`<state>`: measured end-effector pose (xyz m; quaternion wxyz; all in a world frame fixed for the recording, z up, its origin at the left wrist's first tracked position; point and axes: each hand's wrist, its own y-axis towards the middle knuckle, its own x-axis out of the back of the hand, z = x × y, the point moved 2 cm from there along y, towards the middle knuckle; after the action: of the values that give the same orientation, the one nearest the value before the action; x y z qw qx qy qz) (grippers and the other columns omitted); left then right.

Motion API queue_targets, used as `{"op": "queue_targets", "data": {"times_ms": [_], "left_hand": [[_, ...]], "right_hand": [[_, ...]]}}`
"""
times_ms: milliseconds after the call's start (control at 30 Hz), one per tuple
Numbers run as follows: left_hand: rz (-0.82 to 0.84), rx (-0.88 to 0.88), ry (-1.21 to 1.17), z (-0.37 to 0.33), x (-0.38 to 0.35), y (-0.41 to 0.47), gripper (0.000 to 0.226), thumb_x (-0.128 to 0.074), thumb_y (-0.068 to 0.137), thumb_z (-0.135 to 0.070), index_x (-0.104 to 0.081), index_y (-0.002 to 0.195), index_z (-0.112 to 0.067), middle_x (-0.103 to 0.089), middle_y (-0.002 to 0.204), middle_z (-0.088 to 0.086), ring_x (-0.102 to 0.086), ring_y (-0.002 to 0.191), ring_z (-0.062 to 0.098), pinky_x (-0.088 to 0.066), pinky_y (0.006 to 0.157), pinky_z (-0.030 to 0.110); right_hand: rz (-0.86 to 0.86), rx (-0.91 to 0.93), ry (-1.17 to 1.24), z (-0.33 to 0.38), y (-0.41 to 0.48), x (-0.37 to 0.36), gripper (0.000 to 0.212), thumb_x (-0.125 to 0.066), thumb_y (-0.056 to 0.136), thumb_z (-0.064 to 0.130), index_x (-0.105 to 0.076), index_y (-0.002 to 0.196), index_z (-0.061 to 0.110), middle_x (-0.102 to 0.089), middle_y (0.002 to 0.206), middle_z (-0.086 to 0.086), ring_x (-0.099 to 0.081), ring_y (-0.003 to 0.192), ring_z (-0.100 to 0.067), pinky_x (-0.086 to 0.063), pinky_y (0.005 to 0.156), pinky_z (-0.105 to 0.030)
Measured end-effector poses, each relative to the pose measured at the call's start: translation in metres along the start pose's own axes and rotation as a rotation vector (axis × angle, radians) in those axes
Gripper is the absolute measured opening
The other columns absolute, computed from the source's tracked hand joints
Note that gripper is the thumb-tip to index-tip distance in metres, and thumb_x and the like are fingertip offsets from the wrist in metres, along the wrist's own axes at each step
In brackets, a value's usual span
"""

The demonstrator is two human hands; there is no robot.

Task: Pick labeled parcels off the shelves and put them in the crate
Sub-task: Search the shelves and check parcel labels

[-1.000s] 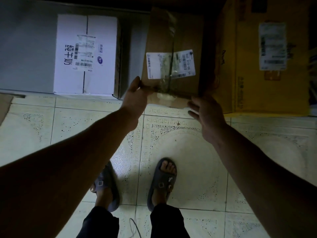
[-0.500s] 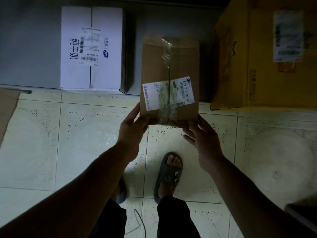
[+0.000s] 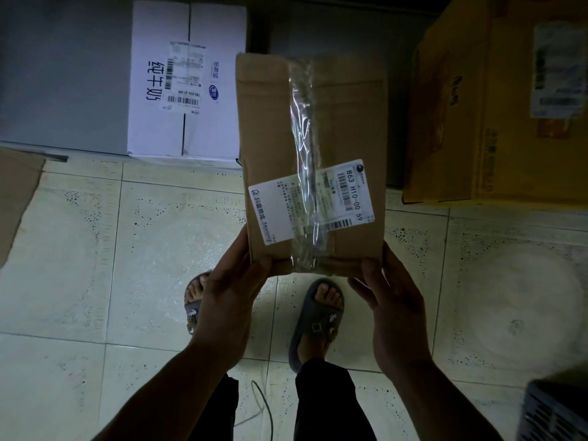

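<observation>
I hold a brown cardboard parcel [image 3: 346, 122] with a white shipping label and clear tape down its middle, lifted over the tiled floor in front of the low shelf. My left hand [image 3: 230, 291] grips its near left corner and my right hand [image 3: 393, 300] grips its near right corner, thumbs on top. A dark slatted crate [image 3: 553, 409] shows only its corner at the bottom right. A white labeled box [image 3: 187, 81] and a large yellow labeled box [image 3: 496, 106] remain on the grey shelf [image 3: 63, 74].
My feet in grey slippers [image 3: 318, 316] stand on the pale tiles below the parcel. A flat piece of brown cardboard [image 3: 16, 198] lies at the left edge. A thin cable [image 3: 264, 405] runs on the floor between my legs.
The brown parcel has come off the shelf and toward me, held in both hands. The crate corner has come into view at the bottom right.
</observation>
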<state>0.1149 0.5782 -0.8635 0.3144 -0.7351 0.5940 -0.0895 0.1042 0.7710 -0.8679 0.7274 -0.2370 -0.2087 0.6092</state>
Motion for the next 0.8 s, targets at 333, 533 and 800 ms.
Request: {"op": "queue_targets", "data": {"times_ms": [333, 533, 800], "left_hand": [[0.01, -0.05, -0.048, -0.009, 0.007, -0.004, 0.056, -0.049, 0.092, 0.001, -0.04, 0.145, -0.012, -0.057, 0.138, 0.008, -0.054, 0.127, 0.025, -0.051, 0.091, 0.028], [-0.11, 0.027, -0.001, -0.003, 0.008, 0.01, 0.046, -0.049, 0.095, -0.004, -0.05, 0.139, -0.019, -0.065, 0.127, 0.0, -0.062, 0.118, 0.021, -0.049, 0.1, 0.033], [-0.176, 0.118, 0.144, -0.005, 0.002, 0.067, 0.038, -0.05, 0.097, -0.008, -0.06, 0.119, -0.037, -0.071, 0.104, -0.02, -0.064, 0.103, -0.001, -0.052, 0.079, 0.014]], "right_hand": [[-0.068, 0.008, 0.08, 0.002, -0.011, -0.009, 0.044, -0.057, 0.084, 0.024, -0.057, 0.127, 0.031, -0.071, 0.114, 0.015, -0.066, 0.11, -0.009, -0.056, 0.086, -0.033], [-0.109, -0.074, 0.083, -0.002, 0.001, -0.02, 0.034, -0.06, 0.085, 0.028, -0.064, 0.117, 0.037, -0.074, 0.108, 0.01, -0.069, 0.1, -0.01, -0.056, 0.082, -0.029], [-0.196, -0.165, 0.09, -0.004, 0.054, -0.036, 0.03, -0.059, 0.096, 0.019, -0.063, 0.125, 0.022, -0.069, 0.118, -0.001, -0.068, 0.107, -0.016, -0.058, 0.083, -0.027]]}}
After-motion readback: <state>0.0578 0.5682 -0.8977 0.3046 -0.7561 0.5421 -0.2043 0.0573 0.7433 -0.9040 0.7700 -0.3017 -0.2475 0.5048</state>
